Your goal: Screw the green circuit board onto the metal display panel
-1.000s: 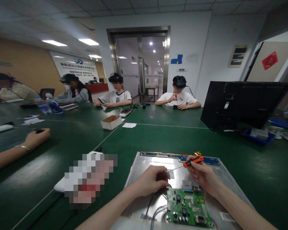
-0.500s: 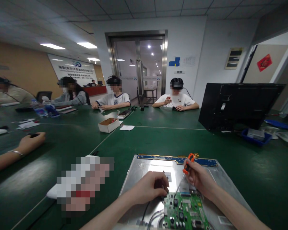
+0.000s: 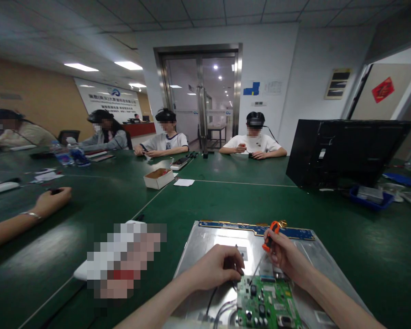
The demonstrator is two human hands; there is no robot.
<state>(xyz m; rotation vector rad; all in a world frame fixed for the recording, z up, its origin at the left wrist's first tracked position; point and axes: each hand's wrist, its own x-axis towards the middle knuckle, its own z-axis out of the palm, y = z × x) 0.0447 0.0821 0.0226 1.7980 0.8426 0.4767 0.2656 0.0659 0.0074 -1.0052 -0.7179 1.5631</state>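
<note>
My right hand [image 3: 287, 253] is closed round the orange and black handle of a screwdriver [image 3: 271, 236]. Its thin shaft slants down and left to the upper edge of a green circuit board [image 3: 265, 299]; the exact contact of its tip is too small to tell. My left hand [image 3: 222, 265] is curled, thumb and fingers drawn together at the board's upper left corner. What lies between those fingertips, if anything, is hidden. The board lies on a silver metal panel [image 3: 192, 249], with dark cables [image 3: 222, 310] on its left and a flat ribbon cable [image 3: 266, 269] at its top edge.
A blue circuit strip [image 3: 233, 227] runs along the panel's far edge. On the green table stand an open box [image 3: 157, 179], a black monitor [image 3: 345, 153] and a blue tray [image 3: 371, 197]. A blurred white object [image 3: 84, 270] lies left. A co-worker's hand [image 3: 56, 201] rests farther left; several people sit beyond.
The whole view has shifted slightly, so things appear a little farther right. Both my hands keep about the same place at the board, and the screwdriver stays in the right one.
</note>
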